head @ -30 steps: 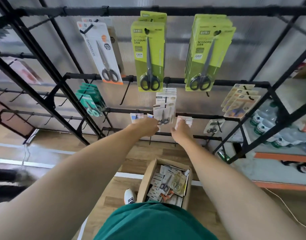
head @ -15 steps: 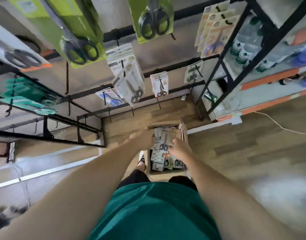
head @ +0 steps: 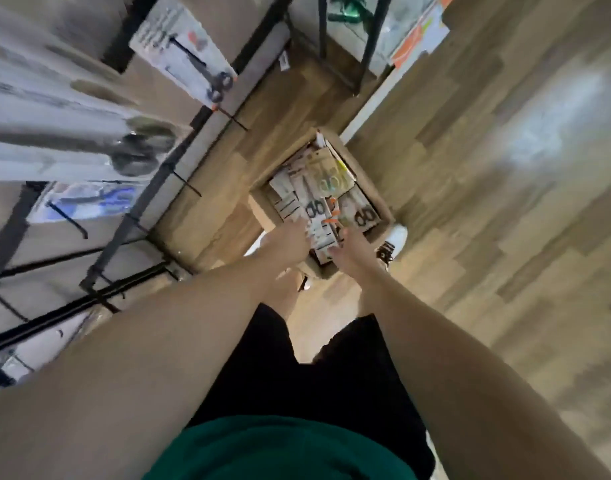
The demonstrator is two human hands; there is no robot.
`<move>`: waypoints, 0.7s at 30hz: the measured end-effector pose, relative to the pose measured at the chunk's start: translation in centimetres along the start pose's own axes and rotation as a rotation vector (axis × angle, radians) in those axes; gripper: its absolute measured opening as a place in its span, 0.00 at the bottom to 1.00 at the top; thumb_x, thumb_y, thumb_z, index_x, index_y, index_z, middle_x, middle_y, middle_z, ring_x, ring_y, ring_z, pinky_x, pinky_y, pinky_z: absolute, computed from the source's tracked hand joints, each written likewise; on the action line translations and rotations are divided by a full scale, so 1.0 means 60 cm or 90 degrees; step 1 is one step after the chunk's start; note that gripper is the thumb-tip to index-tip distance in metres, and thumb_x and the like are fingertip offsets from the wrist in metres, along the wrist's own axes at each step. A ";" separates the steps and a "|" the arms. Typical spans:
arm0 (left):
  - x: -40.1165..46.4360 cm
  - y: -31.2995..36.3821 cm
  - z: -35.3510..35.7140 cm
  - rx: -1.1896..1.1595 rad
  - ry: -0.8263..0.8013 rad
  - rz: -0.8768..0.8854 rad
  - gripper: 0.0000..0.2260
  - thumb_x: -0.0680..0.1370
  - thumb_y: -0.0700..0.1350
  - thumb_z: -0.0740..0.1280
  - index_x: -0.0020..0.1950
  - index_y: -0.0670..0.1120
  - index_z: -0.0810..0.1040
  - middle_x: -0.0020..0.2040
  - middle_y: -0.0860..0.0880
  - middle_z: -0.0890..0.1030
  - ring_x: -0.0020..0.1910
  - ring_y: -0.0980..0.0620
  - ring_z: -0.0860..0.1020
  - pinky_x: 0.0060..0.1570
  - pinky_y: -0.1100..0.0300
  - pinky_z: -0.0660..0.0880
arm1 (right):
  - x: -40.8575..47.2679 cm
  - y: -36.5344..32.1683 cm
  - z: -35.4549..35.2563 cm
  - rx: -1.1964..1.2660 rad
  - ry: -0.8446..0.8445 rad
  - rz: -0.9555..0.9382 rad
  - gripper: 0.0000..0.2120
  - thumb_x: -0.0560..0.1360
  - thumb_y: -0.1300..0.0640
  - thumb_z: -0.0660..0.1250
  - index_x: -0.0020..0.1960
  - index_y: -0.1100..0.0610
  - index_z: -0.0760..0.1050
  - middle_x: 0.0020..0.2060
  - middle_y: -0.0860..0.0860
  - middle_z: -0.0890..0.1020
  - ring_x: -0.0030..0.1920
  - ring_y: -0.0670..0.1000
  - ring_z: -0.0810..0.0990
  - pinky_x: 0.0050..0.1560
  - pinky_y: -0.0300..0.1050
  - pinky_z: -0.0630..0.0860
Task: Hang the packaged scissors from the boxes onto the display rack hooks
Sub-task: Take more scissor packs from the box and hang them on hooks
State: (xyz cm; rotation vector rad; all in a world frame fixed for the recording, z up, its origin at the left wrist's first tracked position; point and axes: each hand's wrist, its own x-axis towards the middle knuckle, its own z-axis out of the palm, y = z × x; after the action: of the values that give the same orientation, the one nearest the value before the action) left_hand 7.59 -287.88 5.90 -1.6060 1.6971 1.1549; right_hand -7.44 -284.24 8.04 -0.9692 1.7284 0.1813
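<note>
A cardboard box stands on the wooden floor, full of packaged scissors lying in a loose heap. Both my arms reach down into its near end. My left hand lies on the packs at the box's left side, and my right hand is at the near right. A few white packs lie between the two hands. Blur hides whether either hand holds a pack. The black display rack runs along the left, with a white scissors pack hanging on it.
Bare black hooks stick out from the rack's lower bars toward the box. A white shoe stands right of the box. A second black shelf frame is at the top. Wooden floor spreads to the right.
Both hands have come down from the rack's lower hooks into the box. The view has swung down and tilted, so the rack now lies along the left.
</note>
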 end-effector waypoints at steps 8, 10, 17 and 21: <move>0.192 -0.037 0.104 0.143 -0.078 0.066 0.14 0.81 0.51 0.58 0.63 0.45 0.71 0.57 0.41 0.78 0.55 0.39 0.77 0.48 0.50 0.73 | 0.168 0.124 0.107 0.079 0.044 0.061 0.21 0.77 0.60 0.61 0.70 0.59 0.69 0.67 0.59 0.73 0.65 0.61 0.73 0.59 0.50 0.72; 0.236 -0.048 0.132 0.154 -0.080 0.072 0.15 0.82 0.51 0.59 0.64 0.45 0.70 0.58 0.41 0.78 0.57 0.39 0.77 0.50 0.49 0.74 | 0.210 0.147 0.127 0.093 0.052 0.080 0.22 0.78 0.61 0.61 0.72 0.59 0.68 0.69 0.59 0.72 0.66 0.61 0.72 0.61 0.51 0.72; 0.380 -0.077 0.200 0.124 -0.082 0.025 0.18 0.82 0.50 0.61 0.70 0.44 0.67 0.64 0.42 0.75 0.62 0.40 0.75 0.58 0.49 0.73 | 0.374 0.195 0.193 0.154 0.071 0.123 0.22 0.76 0.62 0.62 0.70 0.60 0.69 0.64 0.59 0.75 0.63 0.61 0.74 0.57 0.49 0.73; 0.464 -0.081 0.237 0.101 -0.041 0.035 0.20 0.80 0.48 0.63 0.71 0.43 0.67 0.68 0.42 0.71 0.67 0.41 0.70 0.65 0.48 0.69 | 0.450 0.211 0.217 0.138 0.075 0.096 0.26 0.75 0.62 0.63 0.72 0.61 0.66 0.68 0.60 0.72 0.68 0.61 0.69 0.64 0.51 0.70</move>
State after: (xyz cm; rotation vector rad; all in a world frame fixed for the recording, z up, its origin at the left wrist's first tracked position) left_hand 5.54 -289.93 -25.62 -1.4201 1.7549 1.0582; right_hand -8.51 -282.51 -24.43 -0.7025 1.8872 0.0326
